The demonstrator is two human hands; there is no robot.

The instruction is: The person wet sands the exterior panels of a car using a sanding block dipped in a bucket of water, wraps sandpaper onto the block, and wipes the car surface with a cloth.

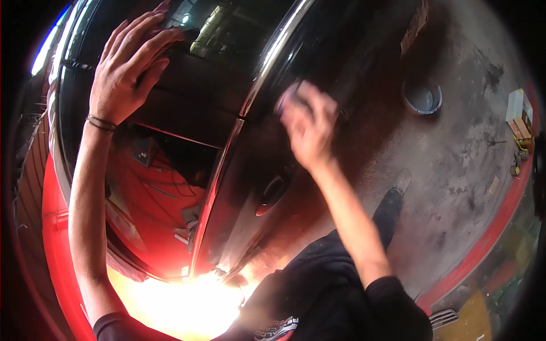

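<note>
My left hand (pixel 129 71) lies on the dark glass of a car window (pixel 233 42), fingers stretched out and a thin dark band around the wrist. Below and to the right, my right hand (pixel 310 125) is curled over a small pad (pixel 289 95) with a purplish edge, against the glossy black car door (pixel 250 162). That hand is smeared by motion, and most of the pad is hidden under the fingers. A shiny trim strip (pixel 272 54) runs between the window and the door panel. The door handle (pixel 274 191) sits below my right hand.
A bucket (pixel 437 101) stands on the stained grey floor (pixel 449 187) to the right. Farther right are a box (pixel 518 112) and a red border strip (pixel 483 250). Strong light glares (pixel 187 304) at the bottom. My shoe (pixel 402 179) is on the floor beside the car.
</note>
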